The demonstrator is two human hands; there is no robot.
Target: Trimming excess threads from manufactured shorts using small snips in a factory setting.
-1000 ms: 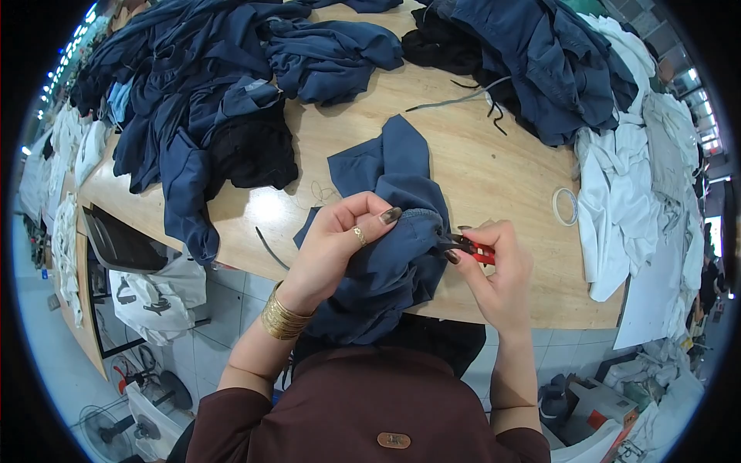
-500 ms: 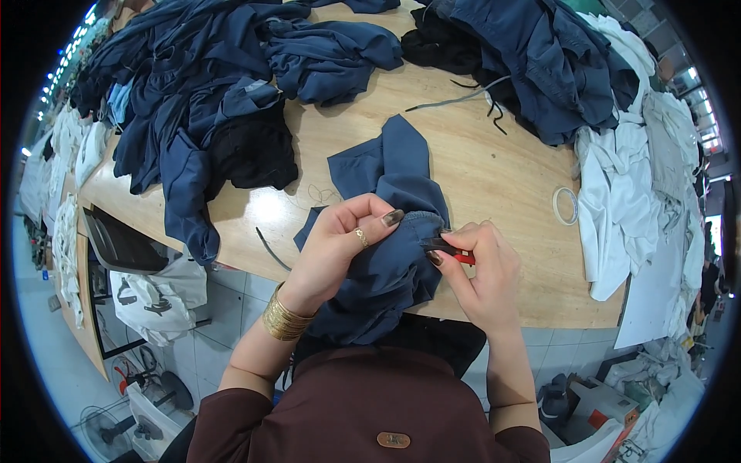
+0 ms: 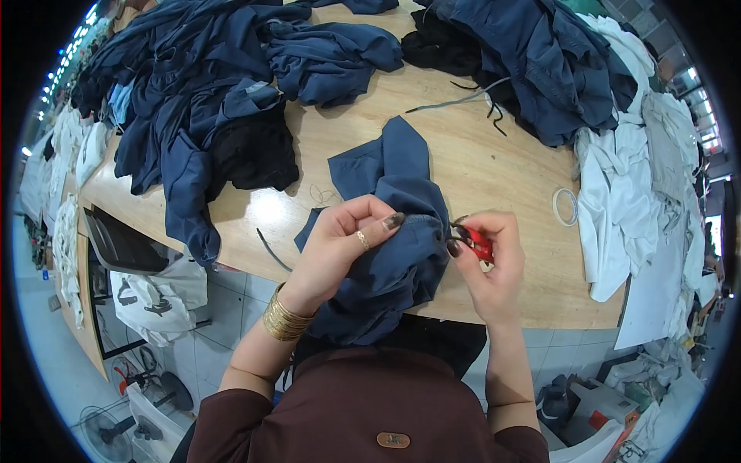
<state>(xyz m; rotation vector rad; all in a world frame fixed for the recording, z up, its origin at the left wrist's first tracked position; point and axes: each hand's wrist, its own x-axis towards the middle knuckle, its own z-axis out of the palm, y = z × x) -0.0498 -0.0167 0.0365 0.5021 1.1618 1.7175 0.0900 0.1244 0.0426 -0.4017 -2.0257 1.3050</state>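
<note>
A navy garment (image 3: pixel 403 185) lies bunched at the near edge of the table in front of me. My left hand (image 3: pixel 340 241) pinches its seam between thumb and fingers, with the stitched edge facing up. Just right of the seam, my right hand (image 3: pixel 500 270) is closed around red and black thread snips (image 3: pixel 480 245). The dark tips of the snips are close to the cloth; whether they touch it I cannot tell. Fingers partly cover the tool.
Navy garments (image 3: pixel 193 58) with a black piece (image 3: pixel 253 147) are heaped at far left, another navy pile (image 3: pixel 540 69) at far right. A tape roll (image 3: pixel 565 207) lies near white cloth (image 3: pixel 614 208) on the right. Dark cords and loose thread rest on the wooden table (image 3: pixel 509 185).
My right hand has drawn the snips slightly right, away from the seam, and turned them so more of the red handle shows. My left hand keeps its pinch on the garment.
</note>
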